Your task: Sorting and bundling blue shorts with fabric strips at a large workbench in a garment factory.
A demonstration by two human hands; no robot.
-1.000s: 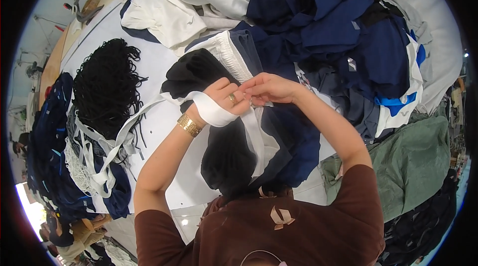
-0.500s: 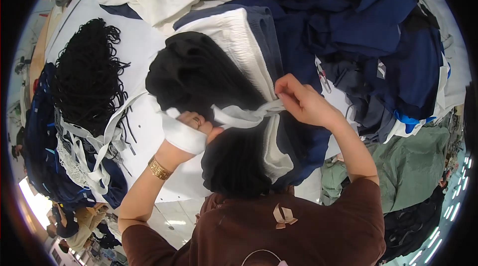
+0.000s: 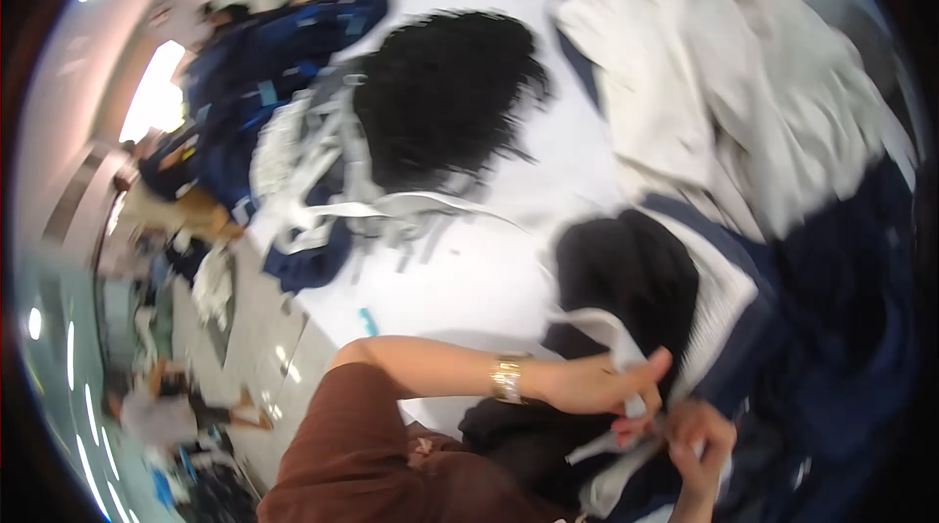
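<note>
A bundle of folded black cloth (image 3: 626, 264) lies on the white table, with a gathered white band (image 3: 724, 303) and dark blue cloth along its right side. Around its middle runs a pale fabric strip (image 3: 608, 327). My left hand (image 3: 597, 388), with a gold-coloured band at the wrist, reaches across the bundle and grips this strip, which passes over its fingers. Close against it, my right hand (image 3: 699, 440) pinches the strip where its parts cross. A loose end (image 3: 611, 484) hangs below both hands. Motion blur hides the exact finger contact.
A heap of black cords (image 3: 455, 97) lies on the white table (image 3: 430, 288), beside a tangle of white strips (image 3: 323, 215). Dark blue garments (image 3: 284, 44) are piled at the far left, off-white cloth (image 3: 724, 83) at the far right. A person (image 3: 176, 415) is at the lower left.
The view has swung left, so the cord heap now sits near the middle. My left hand has moved over to my right hand at the strip's crossing; before, they were apart.
</note>
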